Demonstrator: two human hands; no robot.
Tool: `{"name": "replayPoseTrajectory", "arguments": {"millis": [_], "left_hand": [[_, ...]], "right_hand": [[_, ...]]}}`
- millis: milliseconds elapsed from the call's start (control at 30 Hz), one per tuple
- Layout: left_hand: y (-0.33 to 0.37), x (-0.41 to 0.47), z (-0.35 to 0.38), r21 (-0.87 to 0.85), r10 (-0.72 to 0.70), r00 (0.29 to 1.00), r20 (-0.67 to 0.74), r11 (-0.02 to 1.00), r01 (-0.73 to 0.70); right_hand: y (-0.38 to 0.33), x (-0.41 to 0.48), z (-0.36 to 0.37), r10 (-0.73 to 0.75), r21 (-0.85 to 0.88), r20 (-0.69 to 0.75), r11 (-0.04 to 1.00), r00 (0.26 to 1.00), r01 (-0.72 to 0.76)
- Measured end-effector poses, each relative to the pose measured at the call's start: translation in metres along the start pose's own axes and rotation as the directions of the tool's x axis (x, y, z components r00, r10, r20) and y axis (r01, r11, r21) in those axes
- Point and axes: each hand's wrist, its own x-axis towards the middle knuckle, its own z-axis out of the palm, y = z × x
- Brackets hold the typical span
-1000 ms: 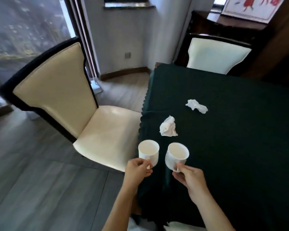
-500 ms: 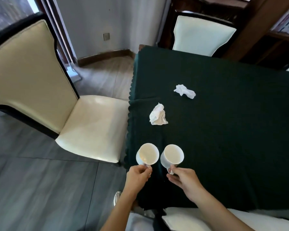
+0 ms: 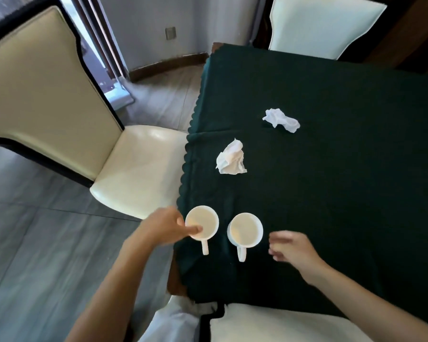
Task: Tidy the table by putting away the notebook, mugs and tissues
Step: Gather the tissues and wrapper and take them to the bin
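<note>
Mugs first: the left mug sits right at the surface edge, with the left hand gripping its rim, thumb hooked inside. The right mug stands just beside it, untouched; the right hand is near it, fingers loosely open, holding nothing. Two crumpled tissues lie farther back. No notebook visible, so I'd guess that's dealt with; everything else is left.

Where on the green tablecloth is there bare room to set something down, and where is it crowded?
Free: the wide stretch of tablecloth to the right of the far tissue and near tissue, out to the right edge. Crowded: the near left corner, where the left mug, right mug, left hand and right hand cluster.
</note>
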Motion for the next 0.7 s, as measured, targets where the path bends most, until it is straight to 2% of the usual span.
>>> {"name": "replayPoseTrajectory", "arguments": {"millis": [67,167,300,467,533,700], "left_hand": [[0.024,0.014,-0.020,-0.012,0.045,0.992,-0.120,0.999,-0.046],[0.065,0.051,-0.039,-0.108,0.160,0.945,-0.286,0.974,-0.198],[0.105,0.107,-0.037,-0.126,0.167,0.944,-0.285,0.970,-0.210],[0.126,0.134,-0.024,-0.173,0.092,0.938,-0.334,0.972,-0.157],[0.127,0.137,-0.022,-0.182,0.075,0.934,-0.349,0.972,-0.146],[0.130,0.145,-0.018,-0.198,0.023,0.938,-0.347,0.975,-0.097]], "right_hand": [[-0.022,0.034,-0.016,-0.057,-0.074,-0.025,0.996,0.998,0.055],[-0.065,0.084,-0.023,-0.207,-0.178,-0.024,0.964,0.978,0.199],[-0.122,0.132,-0.003,-0.466,-0.352,0.032,0.823,0.884,0.446],[-0.163,0.171,0.036,-0.638,-0.520,0.160,0.594,0.753,0.614],[-0.171,0.177,0.044,-0.673,-0.547,0.210,0.520,0.709,0.655],[-0.173,0.197,0.045,-0.677,-0.578,0.259,0.463,0.689,0.673]]}}
